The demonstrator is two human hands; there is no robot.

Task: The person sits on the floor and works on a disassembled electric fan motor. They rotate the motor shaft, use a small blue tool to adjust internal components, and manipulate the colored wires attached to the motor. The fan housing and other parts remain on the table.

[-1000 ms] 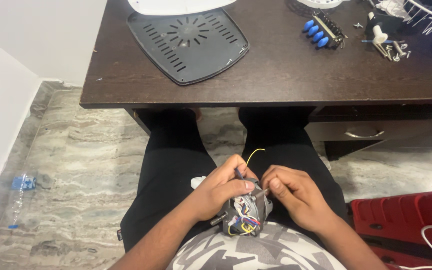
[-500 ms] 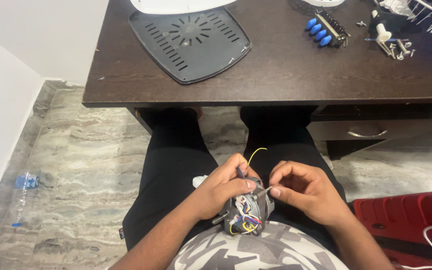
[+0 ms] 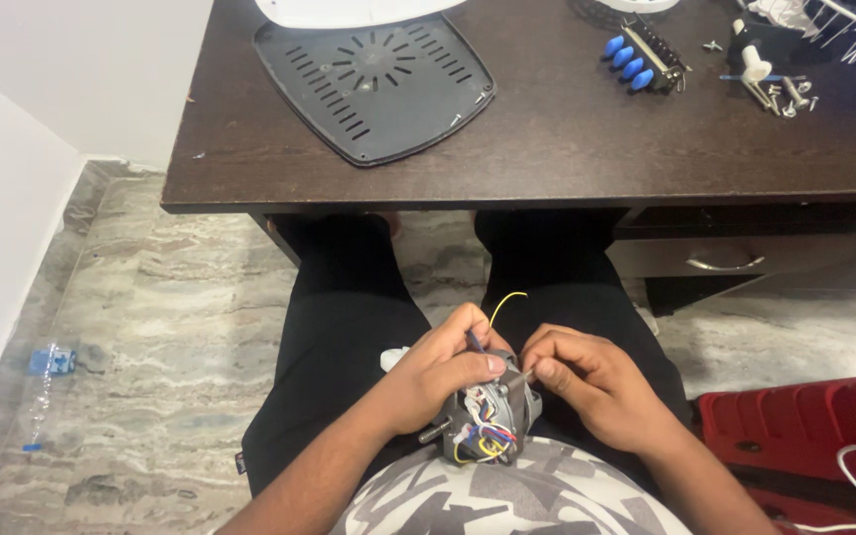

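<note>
1. The left hand point(image 3: 438, 372) is wrapped around a small electric motor point(image 3: 487, 421) resting in the lap, thumb pressed over its top, with a thin dark tool or lead held along the fingers; which of the 2 it is cannot be told
2. The right hand point(image 3: 596, 381) is closed in a pinch at the motor's upper right edge, fingertips on something small and metallic, too small to identify
3. A yellow wire point(image 3: 507, 299) arcs up between the 2 hands; a bundle of coloured wires point(image 3: 482, 444) spills from the motor's near face
4. Risk, as a judgement: the motor sits on the legs, not on a firm surface, so a slip of the left hand could let it roll off onto the floor point(image 3: 151, 317); a hard pull by the pinching fingers could strain or snap a thin lead
5. Ahead, on the dark tabletop point(image 3: 547, 139), a grey vented cover point(image 3: 378, 79) lies near the left edge, a switch block with blue buttons point(image 3: 641, 61) sits right of centre, and loose screws point(image 3: 785, 94) lie towards the far right corner
6. A red case point(image 3: 804, 436) lies on the floor to the right
</note>
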